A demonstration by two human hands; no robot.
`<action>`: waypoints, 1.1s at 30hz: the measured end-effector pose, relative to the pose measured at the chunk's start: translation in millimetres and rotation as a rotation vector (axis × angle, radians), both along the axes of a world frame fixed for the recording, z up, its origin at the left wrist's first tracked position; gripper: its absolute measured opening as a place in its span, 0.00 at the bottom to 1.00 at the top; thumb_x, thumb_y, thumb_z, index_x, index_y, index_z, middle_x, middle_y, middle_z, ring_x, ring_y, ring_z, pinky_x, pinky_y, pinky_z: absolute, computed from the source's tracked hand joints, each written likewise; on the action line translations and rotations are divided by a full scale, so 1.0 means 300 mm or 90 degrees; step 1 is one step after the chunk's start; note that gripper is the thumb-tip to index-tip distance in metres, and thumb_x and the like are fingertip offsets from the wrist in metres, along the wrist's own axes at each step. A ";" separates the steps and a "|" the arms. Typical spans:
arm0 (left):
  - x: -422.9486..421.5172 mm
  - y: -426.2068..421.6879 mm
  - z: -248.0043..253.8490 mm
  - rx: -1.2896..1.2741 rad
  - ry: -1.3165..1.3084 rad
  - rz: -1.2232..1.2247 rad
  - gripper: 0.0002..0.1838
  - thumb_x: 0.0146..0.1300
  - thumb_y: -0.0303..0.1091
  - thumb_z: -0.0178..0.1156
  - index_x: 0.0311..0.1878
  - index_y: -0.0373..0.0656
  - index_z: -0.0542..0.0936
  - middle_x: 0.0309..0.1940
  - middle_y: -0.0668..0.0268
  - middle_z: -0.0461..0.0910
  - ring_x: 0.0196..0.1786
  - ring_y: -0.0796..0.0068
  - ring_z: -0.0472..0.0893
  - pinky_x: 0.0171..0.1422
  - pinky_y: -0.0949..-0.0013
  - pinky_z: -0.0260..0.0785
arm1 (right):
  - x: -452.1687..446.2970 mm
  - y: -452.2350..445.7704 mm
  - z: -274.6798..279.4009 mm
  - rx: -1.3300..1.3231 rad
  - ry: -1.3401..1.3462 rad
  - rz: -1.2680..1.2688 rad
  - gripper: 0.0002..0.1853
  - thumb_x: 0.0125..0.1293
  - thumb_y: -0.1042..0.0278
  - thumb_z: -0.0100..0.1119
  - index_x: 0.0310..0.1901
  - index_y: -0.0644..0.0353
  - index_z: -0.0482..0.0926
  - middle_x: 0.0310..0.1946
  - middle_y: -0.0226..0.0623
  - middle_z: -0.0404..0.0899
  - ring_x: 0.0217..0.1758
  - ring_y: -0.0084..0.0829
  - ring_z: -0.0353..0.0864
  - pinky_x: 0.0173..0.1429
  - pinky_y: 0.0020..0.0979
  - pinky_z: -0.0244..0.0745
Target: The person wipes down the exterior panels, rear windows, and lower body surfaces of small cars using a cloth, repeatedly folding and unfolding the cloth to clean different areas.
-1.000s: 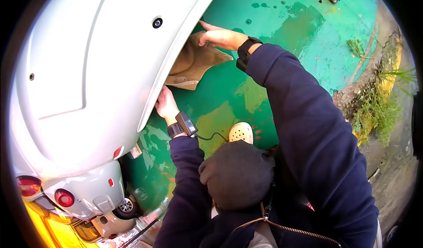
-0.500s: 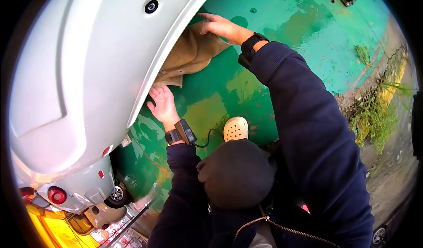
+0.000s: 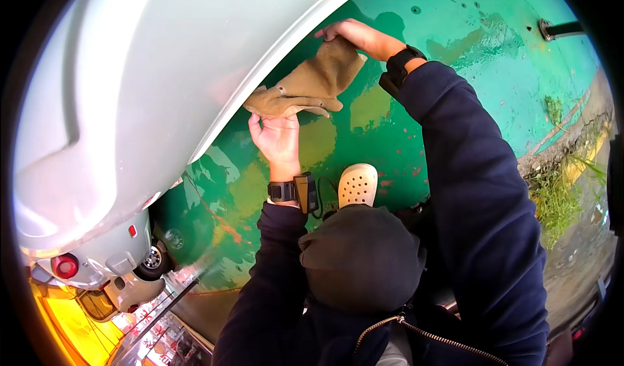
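Observation:
A soft brown cloth, felt-like with a few small holes or studs, hangs folded beside the lower edge of a pale silver car body. At its upper end my right hand is closed around the top edge, index finger stretched toward the car. My left hand, palm up, holds the lower folded edge; its thumb shows at the left while the fingertips are hidden by the cloth. The cloth's left end reaches the car's rim. Both wrists carry black straps with a device.
Green painted floor with wet patches lies below. A cream clog is on my foot. Another pale car stands at lower left. Weeds grow along the floor's right edge, and a black post stands at upper right.
The cloth has come out farther from the car's edge, to the right. My left hand has risen from open beside the cloth to its lower edge. The view has shifted slightly.

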State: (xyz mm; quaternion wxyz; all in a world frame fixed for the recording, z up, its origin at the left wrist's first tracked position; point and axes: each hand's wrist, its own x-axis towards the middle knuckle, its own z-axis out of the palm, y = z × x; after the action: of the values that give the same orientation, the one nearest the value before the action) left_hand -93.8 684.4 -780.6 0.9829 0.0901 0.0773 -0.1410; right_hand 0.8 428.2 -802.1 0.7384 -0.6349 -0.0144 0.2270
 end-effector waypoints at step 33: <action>0.029 0.292 -0.009 -0.181 -0.177 0.245 0.10 0.70 0.32 0.47 0.45 0.37 0.74 0.35 0.68 0.76 0.29 0.81 0.73 0.29 0.77 0.65 | -0.116 0.228 0.181 0.615 0.194 -0.066 0.26 0.52 0.90 0.42 0.55 0.65 0.70 0.44 0.32 0.75 0.46 0.24 0.74 0.44 0.22 0.74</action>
State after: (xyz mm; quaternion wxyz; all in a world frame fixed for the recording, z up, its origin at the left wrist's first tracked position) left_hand -85.2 771.9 -783.2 0.9955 -0.0468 -0.0635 0.0523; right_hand -34.0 496.7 -747.7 0.9516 -0.1808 0.0218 0.2474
